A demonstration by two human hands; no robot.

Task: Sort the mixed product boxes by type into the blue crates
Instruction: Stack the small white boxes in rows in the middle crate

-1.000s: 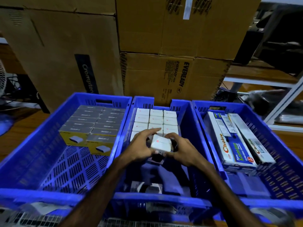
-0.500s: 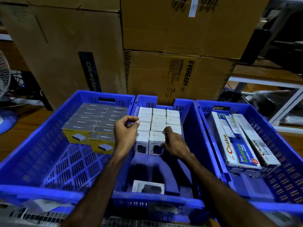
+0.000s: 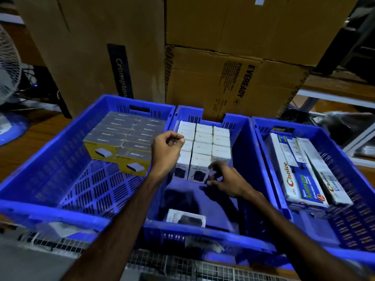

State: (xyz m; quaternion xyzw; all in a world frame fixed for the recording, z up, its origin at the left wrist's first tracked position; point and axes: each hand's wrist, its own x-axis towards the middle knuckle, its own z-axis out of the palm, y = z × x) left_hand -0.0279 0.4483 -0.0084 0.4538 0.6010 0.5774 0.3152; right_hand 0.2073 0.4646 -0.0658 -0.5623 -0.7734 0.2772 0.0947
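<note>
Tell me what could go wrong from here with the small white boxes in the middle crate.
1. The right hand works at the front corner of the white box block; a nudge could tip the front row toward the bare floor of the middle crate.
2. The left hand hovers at the wall shared with the left crate and might knock the grey and yellow boxes.
3. A loose white box lying flat at the near wall may be overlooked.

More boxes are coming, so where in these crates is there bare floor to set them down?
Left crate: bare floor in front of the grey-and-yellow boxes. Middle crate: bare between the white boxes and the loose box. Right crate: crowded with long boxes.
</note>
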